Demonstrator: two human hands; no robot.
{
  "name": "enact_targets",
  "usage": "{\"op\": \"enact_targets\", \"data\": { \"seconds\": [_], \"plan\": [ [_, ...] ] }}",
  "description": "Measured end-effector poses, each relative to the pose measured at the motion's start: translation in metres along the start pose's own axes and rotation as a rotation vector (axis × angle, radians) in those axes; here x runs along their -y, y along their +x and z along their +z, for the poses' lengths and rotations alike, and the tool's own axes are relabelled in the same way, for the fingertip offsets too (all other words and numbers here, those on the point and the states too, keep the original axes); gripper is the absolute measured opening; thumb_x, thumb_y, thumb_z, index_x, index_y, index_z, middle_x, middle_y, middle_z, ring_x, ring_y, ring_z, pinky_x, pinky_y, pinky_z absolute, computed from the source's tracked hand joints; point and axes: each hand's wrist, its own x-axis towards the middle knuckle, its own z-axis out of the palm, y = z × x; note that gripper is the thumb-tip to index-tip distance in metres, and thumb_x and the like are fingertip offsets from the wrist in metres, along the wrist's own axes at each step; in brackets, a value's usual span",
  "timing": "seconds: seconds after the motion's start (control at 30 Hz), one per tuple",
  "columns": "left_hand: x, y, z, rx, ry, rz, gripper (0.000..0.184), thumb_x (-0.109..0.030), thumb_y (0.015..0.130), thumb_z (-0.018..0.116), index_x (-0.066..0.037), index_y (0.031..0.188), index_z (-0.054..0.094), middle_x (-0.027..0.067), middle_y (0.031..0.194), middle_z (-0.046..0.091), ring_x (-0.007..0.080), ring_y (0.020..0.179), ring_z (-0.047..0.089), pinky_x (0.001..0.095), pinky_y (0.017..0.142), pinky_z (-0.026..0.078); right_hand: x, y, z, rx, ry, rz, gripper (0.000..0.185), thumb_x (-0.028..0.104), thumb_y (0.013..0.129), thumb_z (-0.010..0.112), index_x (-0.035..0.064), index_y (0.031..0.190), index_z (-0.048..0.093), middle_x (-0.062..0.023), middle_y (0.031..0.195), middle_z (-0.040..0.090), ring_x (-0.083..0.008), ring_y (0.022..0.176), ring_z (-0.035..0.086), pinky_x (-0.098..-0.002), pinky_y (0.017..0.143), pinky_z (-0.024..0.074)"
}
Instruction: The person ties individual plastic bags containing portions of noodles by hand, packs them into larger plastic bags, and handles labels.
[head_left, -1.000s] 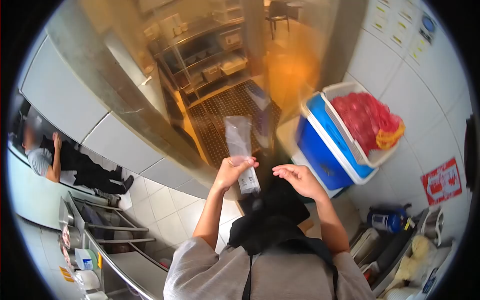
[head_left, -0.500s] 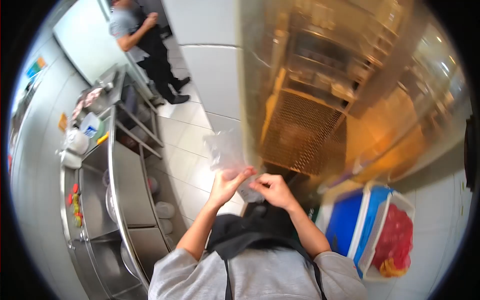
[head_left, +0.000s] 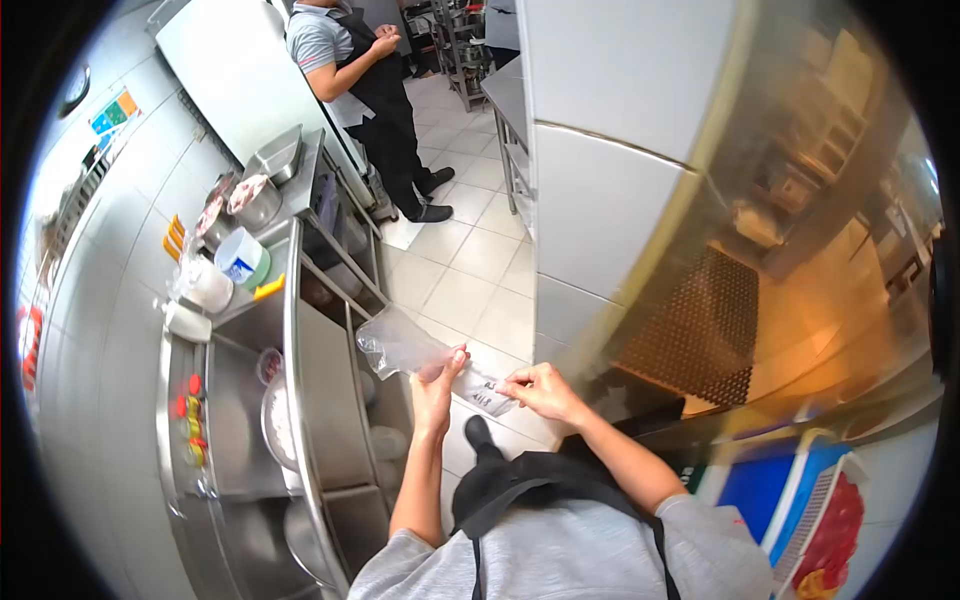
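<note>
A clear plastic bag (head_left: 400, 340) stretches between my two hands in front of my apron. Dark handwritten marks show on its whitish lower part, too small to read fully. My left hand (head_left: 437, 395) grips the middle of the bag, thumb on top. With thumb and fingers closed, my right hand (head_left: 545, 390) pinches the bag's right edge beside the writing. The bag's upper end hangs loose to the left, near the steel sink unit. Whether anything is inside the bag I cannot tell.
Steel sinks (head_left: 240, 420) run along the left, with a bowl and bottles. Metal pots (head_left: 255, 205) and a tub (head_left: 243, 257) stand beyond. A person (head_left: 375, 110) in an apron stands ahead. A tiled wall corner (head_left: 610, 150) and translucent curtain (head_left: 700, 250) are right, above crates (head_left: 765, 490).
My view has swung to the right and the bag now lies more level, its writing visible. Both hands still hold it, now farther apart.
</note>
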Motion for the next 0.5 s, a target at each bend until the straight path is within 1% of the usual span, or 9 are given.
{"op": "enact_targets", "data": {
  "seconds": [0.1,0.17,0.23,0.3,0.37,0.4,0.5],
  "plan": [
    [-0.013,0.06,-0.041,-0.054,-0.018,0.001,0.027,-0.011,0.08,0.065,0.008,0.099,0.061,0.0148,0.097,0.063,0.0194,0.087,0.06,0.0309,0.083,0.045,0.013,0.071,0.027,0.009,-0.029,-0.031,0.024,0.026,0.08,0.067,0.0022,0.085,0.069,-0.002,0.063,0.06,-0.0049,0.054,0.05,-0.0228,0.049,0.0407],
    [-0.017,0.092,-0.078,-0.09,-0.021,-0.007,0.029,-0.011,0.08,0.066,0.009,0.1,0.061,0.0159,0.098,0.063,0.0203,0.088,0.06,0.0309,0.083,0.046,0.022,0.107,0.05,0.032,-0.09,-0.127,0.025,0.026,0.08,0.066,0.0017,0.084,0.068,-0.0044,0.063,0.061,-0.0078,0.056,0.051,-0.0254,0.051,0.0419],
    [-0.024,0.134,-0.1,-0.11,-0.049,-0.01,0.029,-0.011,0.08,0.066,0.01,0.1,0.06,0.0166,0.099,0.062,0.0208,0.088,0.06,0.0308,0.083,0.046,0.039,0.154,0.058,0.048,-0.177,-0.248,0.025,0.026,0.079,0.066,0.0012,0.083,0.068,-0.0069,0.064,0.062,-0.0107,0.057,0.053,-0.028,0.054,0.0431],
    [-0.029,0.166,-0.119,-0.116,-0.054,-0.06,0.03,-0.011,0.08,0.066,0.01,0.1,0.06,0.0168,0.1,0.062,0.021,0.088,0.06,0.0305,0.083,0.047,0.057,0.188,0.058,0.102,-0.252,-0.156,0.025,0.025,0.079,0.065,0.0003,0.084,0.067,-0.0107,0.067,0.063,-0.0154,0.06,0.056,-0.0306,0.058,0.045],
    [-0.031,0.199,-0.119,-0.105,-0.078,-0.08,0.03,-0.011,0.08,0.066,0.01,0.1,0.06,0.0172,0.1,0.061,0.0211,0.09,0.059,0.0308,0.084,0.047,0.062,0.22,0.053,0.117,-0.301,-0.083,0.025,0.024,0.078,0.064,0.0004,0.084,0.067,-0.0138,0.07,0.064,-0.0197,0.064,0.061,-0.0318,0.062,0.0474],
    [-0.028,0.217,-0.114,-0.099,-0.09,-0.104,0.03,-0.011,0.08,0.066,0.01,0.1,0.059,0.0171,0.1,0.061,0.0212,0.091,0.059,0.0311,0.084,0.047,0.06,0.236,0.046,0.096,-0.309,-0.075,0.024,0.024,0.077,0.065,0.0014,0.084,0.067,-0.0134,0.068,0.063,-0.0196,0.063,0.06,-0.0321,0.061,0.0472],
    [-0.008,0.28,-0.095,-0.068,-0.154,-0.158,0.032,-0.01,0.08,0.067,0.01,0.103,0.057,0.0173,0.102,0.06,0.021,0.092,0.059,0.0319,0.088,0.046,0.031,0.287,0.019,-0.005,-0.238,-0.167,0.023,0.024,0.079,0.065,0.0017,0.085,0.067,-0.0095,0.066,0.062,-0.0139,0.057,0.053,-0.0312,0.056,0.044]
  ]
}}
